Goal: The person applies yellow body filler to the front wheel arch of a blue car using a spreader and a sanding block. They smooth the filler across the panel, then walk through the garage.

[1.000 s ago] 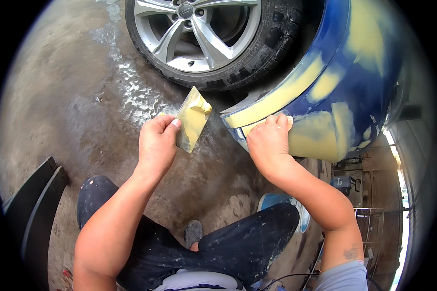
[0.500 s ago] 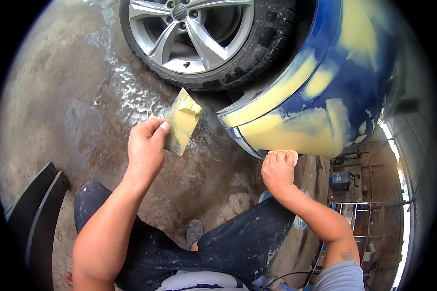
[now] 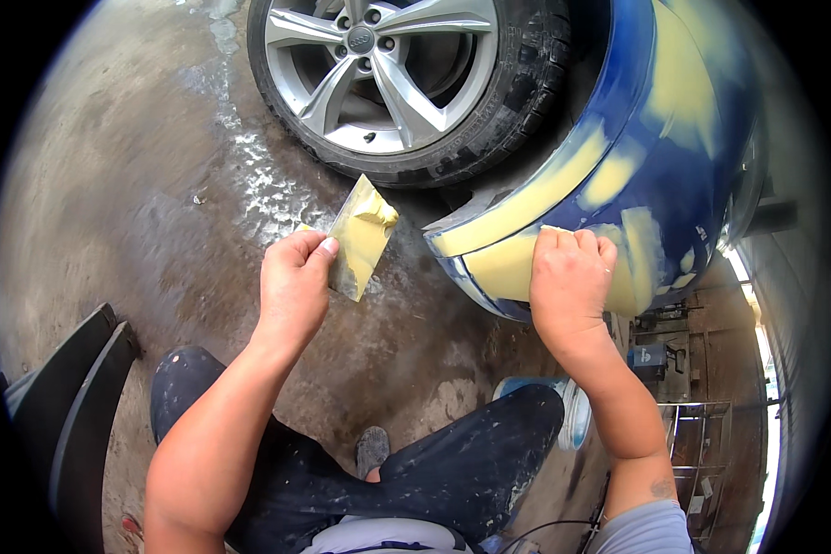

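Observation:
My left hand (image 3: 295, 282) is closed on the near-left edge of a thin flat mixing plate (image 3: 349, 270), thumb on top, out in front of the tyre. A lump of yellow body filler (image 3: 376, 214) sits at the plate's far corner, with a thinner smear below it. My right hand (image 3: 572, 282) is closed on a pale filler spreader (image 3: 552, 228); only its top edge shows above the fingers. That hand is against the lower part of a blue car bumper (image 3: 688, 198), which carries several patches of yellow filler. The spreader's working edge is hidden.
A silver-spoked wheel (image 3: 406, 92) with a black tyre stands beyond my hands. A bucket (image 3: 576, 420) is by my right knee. Black curved panels (image 3: 88, 406) rise at the left. At the right are a metal rack (image 3: 702, 429) and a dark box (image 3: 649, 360).
My right hand has moved up from the bumper's lower edge onto its filler-covered face, with the spreader. My left hand still holds the plate. The whole view has shifted slightly.

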Motion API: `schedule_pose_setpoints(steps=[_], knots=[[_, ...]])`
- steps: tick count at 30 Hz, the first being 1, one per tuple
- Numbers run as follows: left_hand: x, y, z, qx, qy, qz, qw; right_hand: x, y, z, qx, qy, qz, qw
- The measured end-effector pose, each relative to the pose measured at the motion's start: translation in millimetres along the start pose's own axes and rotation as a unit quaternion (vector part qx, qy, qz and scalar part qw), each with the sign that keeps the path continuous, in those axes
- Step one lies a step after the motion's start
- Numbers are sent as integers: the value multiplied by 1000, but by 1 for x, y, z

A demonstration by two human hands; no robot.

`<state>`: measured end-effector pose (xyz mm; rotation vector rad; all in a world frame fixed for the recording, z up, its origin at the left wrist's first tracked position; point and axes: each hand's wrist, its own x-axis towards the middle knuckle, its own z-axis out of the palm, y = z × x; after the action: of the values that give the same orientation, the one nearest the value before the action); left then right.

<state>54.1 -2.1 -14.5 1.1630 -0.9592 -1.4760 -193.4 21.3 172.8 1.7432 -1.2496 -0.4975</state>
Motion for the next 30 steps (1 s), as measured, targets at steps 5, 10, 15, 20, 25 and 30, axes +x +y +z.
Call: schedule_pose_setpoints(steps=[5, 10, 15, 20, 25, 30], knots=[[2, -2, 4, -9, 8, 2, 1000, 10, -20, 7, -44, -90, 43, 994], [6, -10, 6, 3, -6, -1, 1000, 2, -52, 23, -36, -146, 45, 988], [5, -5, 5, -14, 3, -14, 1000, -7, -88, 40, 0, -170, 69, 983], [4, -3, 0, 0, 7, -7, 1000, -22, -118, 54, 21, -193, 85, 977], [2, 4, -7, -9, -9, -19, 1000, -59, -121, 54, 48, -261, 65, 962], [3, -1, -8, -25, 20, -29, 999, -46, -50, 11, 96, -26, 72, 992]])
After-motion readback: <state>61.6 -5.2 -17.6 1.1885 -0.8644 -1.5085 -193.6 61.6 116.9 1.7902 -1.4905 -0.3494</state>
